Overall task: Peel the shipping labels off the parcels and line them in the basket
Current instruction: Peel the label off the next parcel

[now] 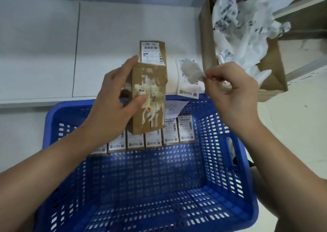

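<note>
My left hand (113,94) grips a small brown cardboard parcel (150,90) above the far rim of the blue basket (230,161); its face carries torn white label remnants. My right hand (231,88) pinches a crumpled scrap of peeled label (191,71) to the right of the parcel. A second parcel (153,52) with an intact label lies on the table behind. Several labelled parcels (169,132) stand in a row along the basket's far wall.
An open cardboard box (208,37) at the right holds a heap of peeled label paper (247,28). A loose label sheet (187,88) lies on the white table (44,46) beside it. A metal shelf frame stands at the far right.
</note>
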`<state>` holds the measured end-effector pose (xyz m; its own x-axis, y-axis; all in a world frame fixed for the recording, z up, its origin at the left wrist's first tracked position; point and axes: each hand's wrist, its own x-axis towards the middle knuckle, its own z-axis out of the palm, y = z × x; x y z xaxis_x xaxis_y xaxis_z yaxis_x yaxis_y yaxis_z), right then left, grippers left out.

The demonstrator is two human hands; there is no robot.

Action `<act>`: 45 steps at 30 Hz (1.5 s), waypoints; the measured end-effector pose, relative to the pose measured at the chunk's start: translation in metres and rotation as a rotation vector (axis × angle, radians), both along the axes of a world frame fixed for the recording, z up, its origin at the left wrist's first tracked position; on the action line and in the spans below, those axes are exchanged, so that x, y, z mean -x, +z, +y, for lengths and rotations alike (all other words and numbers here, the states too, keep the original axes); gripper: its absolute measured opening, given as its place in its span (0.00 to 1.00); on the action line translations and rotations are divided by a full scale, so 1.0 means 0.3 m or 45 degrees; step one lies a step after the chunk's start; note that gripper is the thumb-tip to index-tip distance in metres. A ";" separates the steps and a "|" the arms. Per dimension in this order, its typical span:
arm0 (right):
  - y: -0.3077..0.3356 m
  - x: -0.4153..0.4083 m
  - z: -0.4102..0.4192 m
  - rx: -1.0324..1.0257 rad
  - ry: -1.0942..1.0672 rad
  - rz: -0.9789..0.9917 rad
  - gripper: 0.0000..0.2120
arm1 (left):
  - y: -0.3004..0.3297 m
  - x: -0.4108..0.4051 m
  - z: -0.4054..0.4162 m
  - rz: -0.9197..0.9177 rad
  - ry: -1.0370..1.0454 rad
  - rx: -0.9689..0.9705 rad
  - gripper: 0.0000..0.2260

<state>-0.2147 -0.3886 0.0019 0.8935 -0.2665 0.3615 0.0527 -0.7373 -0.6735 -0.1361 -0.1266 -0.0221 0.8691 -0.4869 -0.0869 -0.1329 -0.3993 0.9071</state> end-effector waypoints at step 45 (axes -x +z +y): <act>-0.071 0.097 -0.086 0.683 0.201 0.497 0.13 | 0.052 0.149 0.051 0.194 0.025 0.031 0.35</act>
